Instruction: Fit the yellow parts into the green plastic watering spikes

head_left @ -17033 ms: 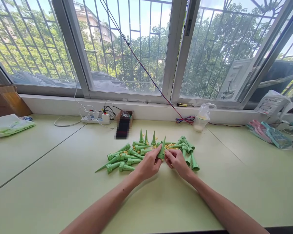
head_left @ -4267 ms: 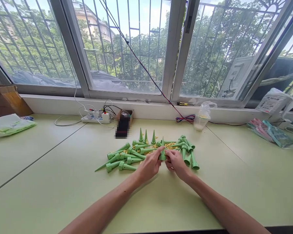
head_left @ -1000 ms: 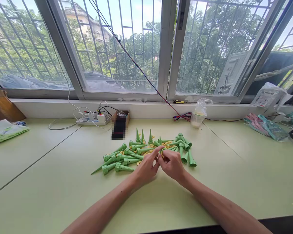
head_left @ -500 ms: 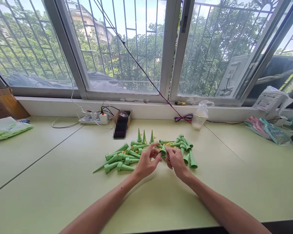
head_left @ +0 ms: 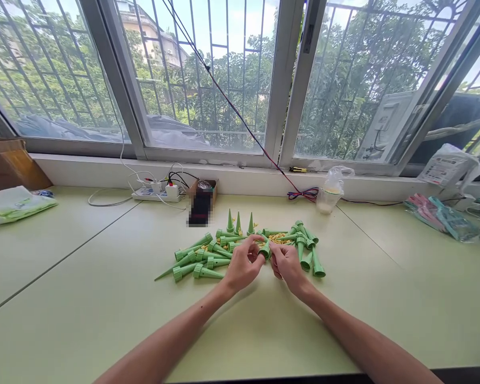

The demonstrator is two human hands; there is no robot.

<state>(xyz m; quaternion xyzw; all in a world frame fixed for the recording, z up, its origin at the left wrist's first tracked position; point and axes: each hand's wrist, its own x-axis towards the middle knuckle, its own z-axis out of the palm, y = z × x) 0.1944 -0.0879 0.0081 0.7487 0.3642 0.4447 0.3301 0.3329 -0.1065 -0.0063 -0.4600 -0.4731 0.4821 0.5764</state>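
Over the table [head_left: 240, 330], a cone [head_left: 265, 252] sits in my right hand [head_left: 290, 262]; my left hand [head_left: 243, 265] lies at its left, apparently touching it. Left of my hands lies one heap of cones [head_left: 208, 272], right of them another heap [head_left: 318, 262]. Small pieces [head_left: 279, 236] lie between the heaps; three upright cones [head_left: 250, 225] stand behind. Farther back, before the sill [head_left: 240, 174], left to right: power strip [head_left: 156, 197], box [head_left: 213, 190], cable coil [head_left: 304, 194], cup [head_left: 327, 202].

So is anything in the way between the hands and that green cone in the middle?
Nothing visible: the left hand and right hand are both at the green cone. Other green cones lie to either side.
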